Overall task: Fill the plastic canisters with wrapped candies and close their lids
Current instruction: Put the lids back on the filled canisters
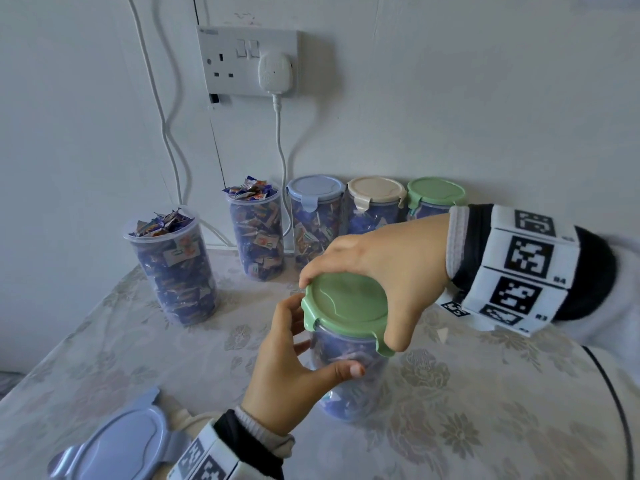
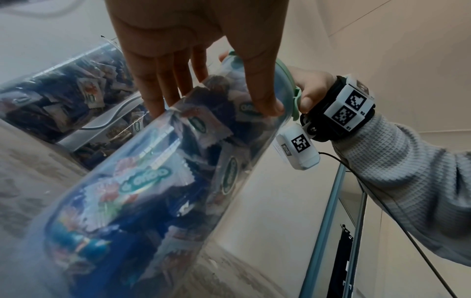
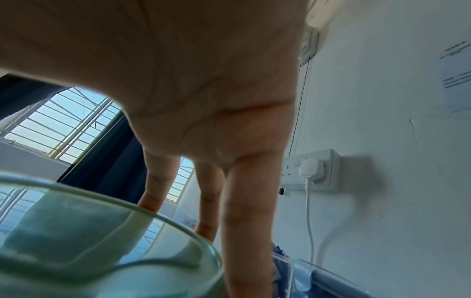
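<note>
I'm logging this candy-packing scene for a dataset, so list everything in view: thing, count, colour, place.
Held canister: 1, clear, full of candies, table centre, near side.
Green lid: 1, on the held canister.
Open canisters: 2, clear, heaped with wrapped candies, left back.
Closed canisters: 3, lids blue, cream, green, in a row by the wall.
Loose lid: 1, pale blue, lying near the bottom-left table edge.
Table: 1, pale floral cloth.
Wall socket: 1, white, on the wall, with a white plug and cable.
Left hand: grips the held canister's side.
Right hand: on the green lid, fingers at its rim, thumb at a clip.
</note>
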A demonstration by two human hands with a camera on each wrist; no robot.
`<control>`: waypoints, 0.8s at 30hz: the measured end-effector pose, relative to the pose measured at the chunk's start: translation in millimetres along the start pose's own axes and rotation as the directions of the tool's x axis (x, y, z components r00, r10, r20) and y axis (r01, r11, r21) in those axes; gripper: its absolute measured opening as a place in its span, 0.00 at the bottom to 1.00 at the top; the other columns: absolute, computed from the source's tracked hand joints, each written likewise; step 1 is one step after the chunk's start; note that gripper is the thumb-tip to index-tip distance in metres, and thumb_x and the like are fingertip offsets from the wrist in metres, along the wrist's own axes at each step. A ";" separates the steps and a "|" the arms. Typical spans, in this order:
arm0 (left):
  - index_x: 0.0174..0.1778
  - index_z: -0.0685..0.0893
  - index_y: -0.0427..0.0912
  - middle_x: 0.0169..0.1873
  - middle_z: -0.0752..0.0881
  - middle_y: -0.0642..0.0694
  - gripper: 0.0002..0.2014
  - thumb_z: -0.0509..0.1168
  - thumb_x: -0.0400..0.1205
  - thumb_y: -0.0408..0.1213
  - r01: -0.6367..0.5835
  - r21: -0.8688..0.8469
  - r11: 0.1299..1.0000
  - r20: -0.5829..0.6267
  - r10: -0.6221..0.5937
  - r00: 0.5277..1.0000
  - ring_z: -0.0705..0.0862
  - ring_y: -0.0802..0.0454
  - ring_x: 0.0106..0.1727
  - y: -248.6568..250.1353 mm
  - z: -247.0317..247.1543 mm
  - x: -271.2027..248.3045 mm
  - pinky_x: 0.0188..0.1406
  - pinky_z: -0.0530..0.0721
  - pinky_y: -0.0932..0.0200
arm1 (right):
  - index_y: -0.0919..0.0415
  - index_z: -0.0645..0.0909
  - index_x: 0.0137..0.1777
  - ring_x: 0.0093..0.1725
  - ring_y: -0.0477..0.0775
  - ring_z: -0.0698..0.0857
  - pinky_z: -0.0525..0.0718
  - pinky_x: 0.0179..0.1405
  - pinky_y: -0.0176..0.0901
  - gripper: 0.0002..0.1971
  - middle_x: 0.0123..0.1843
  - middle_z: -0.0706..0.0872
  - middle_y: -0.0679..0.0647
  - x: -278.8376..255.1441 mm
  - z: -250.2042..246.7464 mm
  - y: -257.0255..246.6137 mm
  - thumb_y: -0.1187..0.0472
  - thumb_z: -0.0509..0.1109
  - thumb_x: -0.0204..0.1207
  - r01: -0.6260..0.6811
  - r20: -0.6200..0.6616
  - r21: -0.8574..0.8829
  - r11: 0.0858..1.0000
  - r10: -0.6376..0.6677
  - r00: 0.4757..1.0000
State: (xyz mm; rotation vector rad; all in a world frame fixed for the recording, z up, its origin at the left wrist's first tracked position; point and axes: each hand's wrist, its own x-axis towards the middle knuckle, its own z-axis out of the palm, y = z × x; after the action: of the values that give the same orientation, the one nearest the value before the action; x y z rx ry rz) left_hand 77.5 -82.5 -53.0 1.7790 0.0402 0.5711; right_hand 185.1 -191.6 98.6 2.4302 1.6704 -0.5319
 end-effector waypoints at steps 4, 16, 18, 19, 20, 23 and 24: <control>0.59 0.72 0.52 0.54 0.81 0.71 0.41 0.84 0.52 0.54 -0.005 -0.001 1.000 0.002 0.005 1.000 0.80 0.70 0.56 0.1 -0.7 0.1 0.48 0.78 0.76 | 0.31 0.51 0.78 0.64 0.47 0.76 0.75 0.60 0.46 0.48 0.74 0.65 0.41 0.0 4.7 -6.9 0.43 0.78 0.64 0.020 -0.020 -0.025 0.999 -0.021 1.000; 0.70 0.56 0.75 0.68 0.70 0.75 0.51 0.79 0.57 0.48 -0.079 0.013 0.997 0.075 0.078 0.994 0.75 0.68 0.68 6.7 1.7 -3.7 0.54 0.81 0.70 | 0.24 0.52 0.74 0.79 0.41 0.61 0.68 0.73 0.46 0.46 0.81 0.49 0.35 -30.5 52.7 32.3 0.46 0.79 0.64 0.098 -0.323 0.286 0.953 0.000 0.946; 0.65 0.63 0.76 0.66 0.70 0.76 0.45 0.79 0.55 0.48 -0.083 0.022 0.996 0.056 0.081 0.995 0.76 0.67 0.66 7.2 4.1 -4.0 0.52 0.83 0.70 | 0.24 0.50 0.75 0.81 0.39 0.57 0.64 0.78 0.52 0.45 0.82 0.53 0.38 -34.0 77.1 40.3 0.40 0.77 0.65 0.182 -0.433 0.452 0.873 0.036 0.901; 0.62 0.65 0.75 0.65 0.71 0.75 0.43 0.78 0.55 0.47 -0.078 0.022 0.997 0.043 0.077 0.996 0.77 0.66 0.65 7.1 5.5 -4.1 0.51 0.83 0.69 | 0.27 0.51 0.76 0.80 0.39 0.60 0.67 0.77 0.55 0.45 0.81 0.58 0.37 -35.4 88.5 42.3 0.38 0.76 0.65 0.227 -0.476 0.531 0.816 0.065 0.877; 0.61 0.67 0.74 0.64 0.73 0.74 0.42 0.79 0.54 0.47 -0.074 0.024 0.997 0.033 0.073 0.997 0.79 0.65 0.64 6.9 7.6 -4.1 0.50 0.84 0.68 | 0.30 0.52 0.77 0.78 0.40 0.65 0.71 0.75 0.56 0.44 0.79 0.62 0.36 -36.9 99.4 43.1 0.37 0.75 0.65 0.263 -0.500 0.605 0.752 0.102 0.860; 0.60 0.68 0.72 0.62 0.76 0.70 0.42 0.80 0.52 0.45 -0.051 0.018 0.999 0.027 0.050 0.998 0.80 0.61 0.63 9.8 20.3 -3.6 0.51 0.86 0.61 | 0.29 0.55 0.75 0.71 0.44 0.76 0.78 0.69 0.52 0.39 0.75 0.71 0.36 -44.2 124.9 43.1 0.35 0.72 0.67 0.335 -0.536 0.730 0.596 0.196 0.821; 0.60 0.68 0.72 0.62 0.76 0.69 0.42 0.80 0.52 0.44 -0.042 0.011 0.999 0.030 0.041 0.999 0.80 0.60 0.63 11.9 26.4 -3.1 0.51 0.86 0.59 | 0.28 0.56 0.75 0.69 0.44 0.78 0.79 0.68 0.50 0.38 0.73 0.73 0.35 -48.0 130.5 43.6 0.35 0.71 0.67 0.356 -0.553 0.747 0.561 0.228 0.802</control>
State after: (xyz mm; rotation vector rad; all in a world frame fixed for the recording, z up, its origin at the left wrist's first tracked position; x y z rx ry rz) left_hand 82.1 -110.7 -47.8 1.8031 -0.0134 0.5754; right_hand 183.3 -290.7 -8.2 3.5532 2.0792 -0.7519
